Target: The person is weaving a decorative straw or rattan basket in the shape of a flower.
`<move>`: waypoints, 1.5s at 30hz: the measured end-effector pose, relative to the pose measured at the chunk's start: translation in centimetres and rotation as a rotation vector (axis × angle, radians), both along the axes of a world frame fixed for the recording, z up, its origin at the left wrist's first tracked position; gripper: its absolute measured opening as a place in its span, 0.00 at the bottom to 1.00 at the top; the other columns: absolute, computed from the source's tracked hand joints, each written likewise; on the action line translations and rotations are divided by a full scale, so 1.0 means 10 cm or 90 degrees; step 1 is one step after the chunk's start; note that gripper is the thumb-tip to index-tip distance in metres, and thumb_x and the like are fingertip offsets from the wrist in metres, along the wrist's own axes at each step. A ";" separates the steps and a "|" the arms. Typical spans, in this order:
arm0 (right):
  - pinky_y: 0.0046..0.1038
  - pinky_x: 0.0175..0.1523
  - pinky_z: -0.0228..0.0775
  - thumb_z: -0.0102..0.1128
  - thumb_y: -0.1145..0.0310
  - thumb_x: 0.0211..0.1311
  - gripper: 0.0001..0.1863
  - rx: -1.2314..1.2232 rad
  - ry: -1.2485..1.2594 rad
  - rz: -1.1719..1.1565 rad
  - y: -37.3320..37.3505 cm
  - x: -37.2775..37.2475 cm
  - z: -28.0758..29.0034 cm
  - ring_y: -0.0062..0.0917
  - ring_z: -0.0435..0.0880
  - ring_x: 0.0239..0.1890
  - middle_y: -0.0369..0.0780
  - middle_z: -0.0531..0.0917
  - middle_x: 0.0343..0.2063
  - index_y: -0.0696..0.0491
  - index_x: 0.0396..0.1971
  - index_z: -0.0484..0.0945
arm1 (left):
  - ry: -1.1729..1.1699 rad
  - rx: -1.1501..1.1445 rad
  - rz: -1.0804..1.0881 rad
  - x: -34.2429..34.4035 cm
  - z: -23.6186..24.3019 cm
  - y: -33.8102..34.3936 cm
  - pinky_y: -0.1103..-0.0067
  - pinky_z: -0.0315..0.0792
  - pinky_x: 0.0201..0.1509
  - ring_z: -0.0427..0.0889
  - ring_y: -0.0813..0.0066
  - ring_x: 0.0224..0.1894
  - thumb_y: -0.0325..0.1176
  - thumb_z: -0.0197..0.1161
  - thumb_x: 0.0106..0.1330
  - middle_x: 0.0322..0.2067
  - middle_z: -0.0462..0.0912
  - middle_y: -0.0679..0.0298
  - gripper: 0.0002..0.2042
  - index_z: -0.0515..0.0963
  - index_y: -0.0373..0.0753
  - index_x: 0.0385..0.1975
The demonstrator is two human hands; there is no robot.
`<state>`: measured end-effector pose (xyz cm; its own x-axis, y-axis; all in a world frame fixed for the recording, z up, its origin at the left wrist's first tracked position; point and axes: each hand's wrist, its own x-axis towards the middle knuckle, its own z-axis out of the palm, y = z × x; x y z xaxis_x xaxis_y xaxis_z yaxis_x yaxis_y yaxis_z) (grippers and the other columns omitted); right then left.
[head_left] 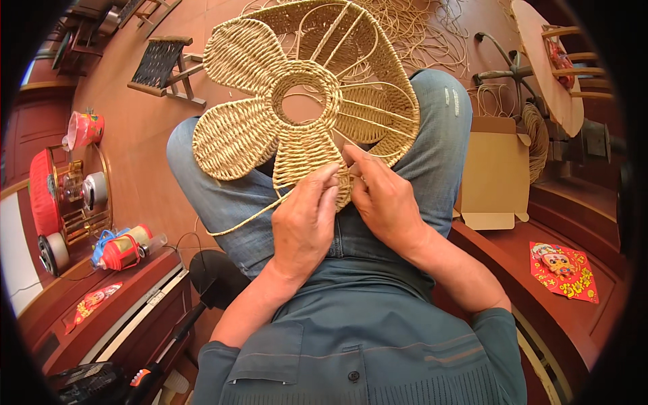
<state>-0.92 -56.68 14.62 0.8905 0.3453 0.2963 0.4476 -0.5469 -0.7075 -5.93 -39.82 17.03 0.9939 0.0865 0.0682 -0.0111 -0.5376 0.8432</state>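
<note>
A straw-coloured woven piece (304, 155) shaped like a flower with a ring centre rests on my lap, with some petals densely woven and others showing bare frame rods. My left hand (307, 219) is closed at the lower petal's right edge, its fingertips pinched on the weave. A loose cord (253, 216) trails from under that petal across my left thigh. My right hand (381, 196) is closed beside it, fingers bent on the petal's edge near the rods. What exactly lies between the fingertips is partly hidden.
Tangled cord (425, 34) lies on the tiled floor ahead. A small folding stool (162, 67) is at upper left, a chair base (513, 77) and cardboard box (493, 169) at right. Wooden furniture flanks me, with containers (121, 250) at left and a red decoration (560, 270) at right.
</note>
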 end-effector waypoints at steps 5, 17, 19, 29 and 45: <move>0.15 0.28 0.65 0.61 0.84 0.65 0.23 0.257 0.437 -0.107 -0.08 -0.13 0.16 0.08 0.73 0.22 0.37 0.86 0.40 0.59 0.61 0.78 | -0.025 0.019 0.019 -0.07 0.10 0.14 0.75 0.83 0.46 0.91 0.68 0.42 0.20 0.67 0.74 0.42 0.90 0.56 0.11 0.86 0.34 0.52; 0.15 0.18 0.47 0.61 0.74 0.72 0.10 0.663 0.767 -0.081 -1.02 0.36 0.39 0.05 0.58 0.17 0.24 0.69 0.25 0.48 0.48 0.73 | -0.124 0.237 -0.129 0.14 -0.06 -0.25 0.66 0.76 0.41 0.81 0.62 0.38 0.34 0.73 0.67 0.35 0.75 0.62 0.10 0.79 0.41 0.43; 0.15 0.17 0.49 0.61 0.77 0.71 0.10 0.647 0.652 -0.106 -1.64 0.63 0.38 0.05 0.58 0.17 0.24 0.68 0.24 0.47 0.46 0.74 | -0.118 0.239 -0.133 0.16 -0.09 -0.28 0.66 0.76 0.41 0.81 0.63 0.38 0.34 0.73 0.67 0.34 0.74 0.62 0.10 0.77 0.42 0.39; 0.17 0.14 0.42 0.71 0.77 0.67 0.06 0.483 0.434 -0.698 -6.35 1.56 0.27 0.11 0.58 0.12 0.29 0.82 0.24 0.51 0.34 0.82 | -0.158 0.204 -0.127 0.14 -0.14 -0.27 0.67 0.77 0.39 0.81 0.63 0.36 0.33 0.72 0.67 0.32 0.74 0.63 0.09 0.76 0.42 0.36; 0.21 0.45 0.77 0.71 0.73 0.72 0.09 0.011 0.293 -0.077 -1.32 0.46 0.82 0.14 0.84 0.40 0.31 0.88 0.40 0.55 0.49 0.90 | -0.063 0.109 -0.004 0.18 0.09 0.13 0.65 0.75 0.38 0.83 0.54 0.33 0.24 0.74 0.66 0.30 0.82 0.57 0.07 0.79 0.35 0.34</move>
<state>3.67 -69.85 22.82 0.9640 0.2295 -0.1343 0.0187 -0.5624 -0.8267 -4.13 -38.48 17.92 0.9822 0.0595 0.1782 -0.0924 -0.6730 0.7338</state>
